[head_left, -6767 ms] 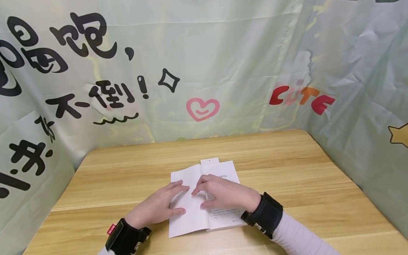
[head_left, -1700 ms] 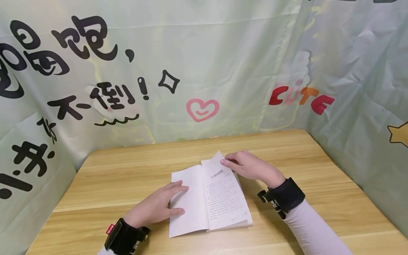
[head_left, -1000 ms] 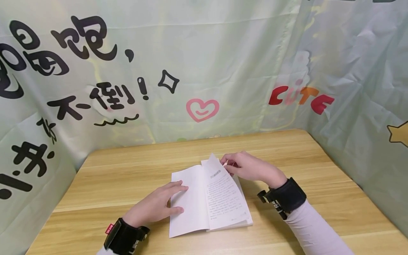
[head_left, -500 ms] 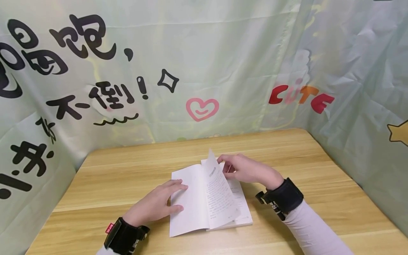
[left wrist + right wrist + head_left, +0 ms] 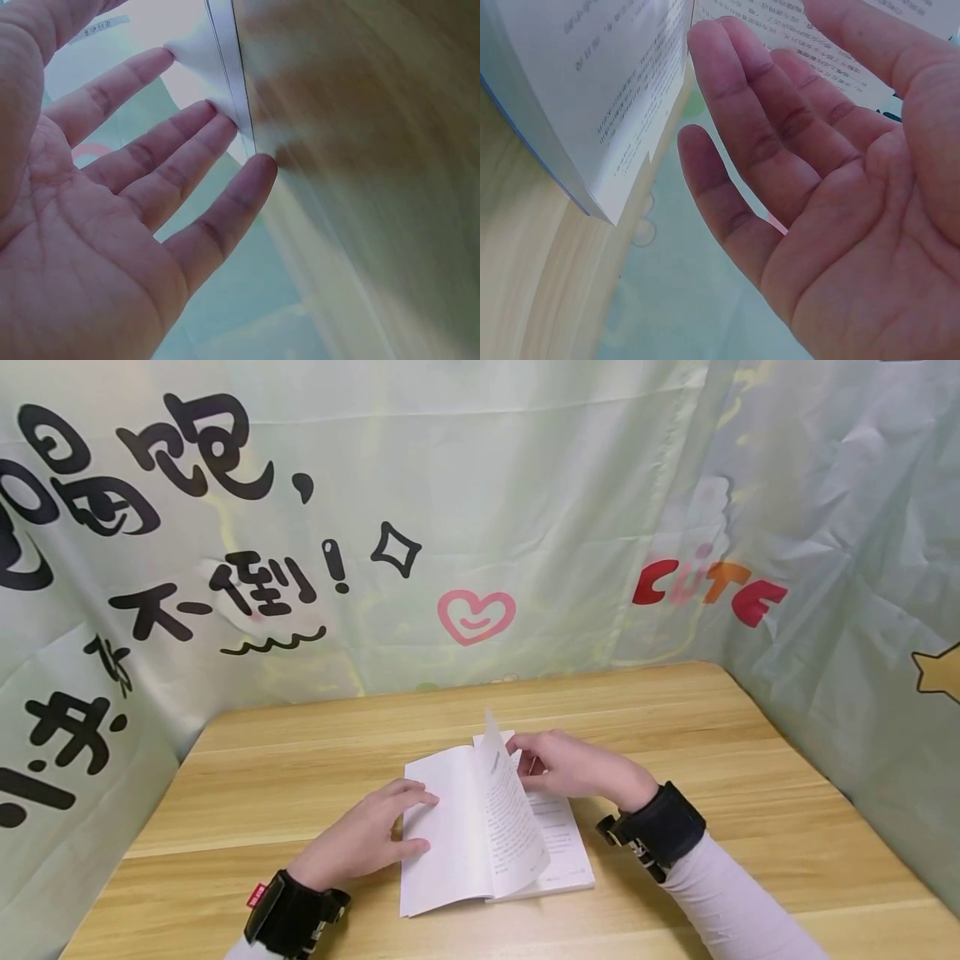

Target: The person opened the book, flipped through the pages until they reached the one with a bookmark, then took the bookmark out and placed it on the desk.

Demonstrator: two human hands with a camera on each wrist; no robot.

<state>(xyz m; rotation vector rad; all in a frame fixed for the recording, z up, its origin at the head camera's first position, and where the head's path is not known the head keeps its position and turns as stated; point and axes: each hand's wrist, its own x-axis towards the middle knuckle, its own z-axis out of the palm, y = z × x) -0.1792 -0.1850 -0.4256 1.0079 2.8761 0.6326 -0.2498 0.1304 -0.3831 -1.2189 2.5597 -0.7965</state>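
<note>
An open book (image 5: 442, 852) lies on the table, its left side showing blank white paper. One printed page (image 5: 513, 831) stands partly raised and curved between the two halves. My left hand (image 5: 367, 835) rests at the left side's outer edge; in the left wrist view its fingers (image 5: 180, 176) are spread and nearly straight. Behind the raised page, my right hand (image 5: 581, 768) is over the right half, its fingertips at the page's far part. The right wrist view shows the fingers (image 5: 742, 112) loosely bent, touching or very near the printed paper; contact is hard to tell.
The wooden table (image 5: 300, 743) spreads around the book. A pale fabric backdrop (image 5: 570, 510) with printed lettering and a pink heart (image 5: 476, 618) hangs behind and at both sides. A white tab (image 5: 508, 737) sticks out past the book's far edge.
The printed page has lifted from the right half and swung leftward, baring more print beneath. My right hand has shifted slightly left from the far right corner, no longer pinching it. My left hand stays.
</note>
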